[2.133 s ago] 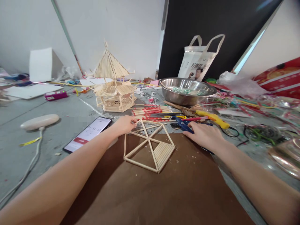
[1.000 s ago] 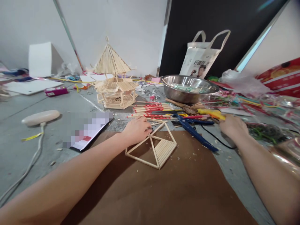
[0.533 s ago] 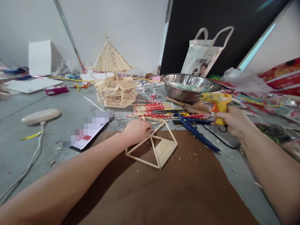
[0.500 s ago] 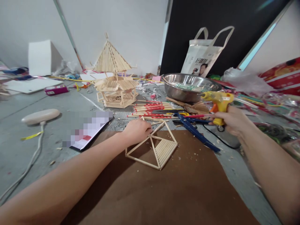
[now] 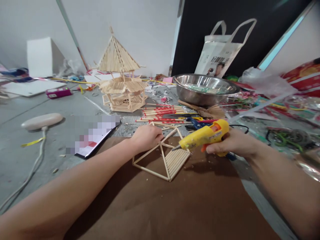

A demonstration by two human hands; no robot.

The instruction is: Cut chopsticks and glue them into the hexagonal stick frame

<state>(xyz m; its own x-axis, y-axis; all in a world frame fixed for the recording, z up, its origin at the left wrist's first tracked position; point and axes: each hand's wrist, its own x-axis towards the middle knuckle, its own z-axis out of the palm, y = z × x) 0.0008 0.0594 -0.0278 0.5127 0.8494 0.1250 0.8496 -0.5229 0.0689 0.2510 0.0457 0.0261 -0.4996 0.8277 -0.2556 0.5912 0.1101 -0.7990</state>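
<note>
A flat frame of wooden sticks [image 5: 177, 163], with one triangular section filled by parallel sticks, lies on a brown sheet [image 5: 160, 206]. At its far left side, my left hand [image 5: 147, 138] has its fingers curled on the frame; the fingertips are partly hidden. My right hand [image 5: 235, 142] is wrapped round a yellow hot glue gun [image 5: 200, 136] with an orange trigger. Its nozzle points left and down, over the frame near the top of the filled section; whether it touches the sticks I cannot tell.
Beyond the sheet stand a stick pagoda model [image 5: 122, 86] and a steel basin [image 5: 200, 96]. Red-marked sticks [image 5: 162, 113] and blue-handled pliers [image 5: 197, 124] lie closer. A phone [image 5: 100, 138] and a white corded device [image 5: 42, 121] sit left. Scraps and a tote bag [image 5: 215, 55] are at right.
My right hand has brought the glue gun left and down, from beside the basin to over the frame. My left hand stays on the frame. The view has shifted slightly.
</note>
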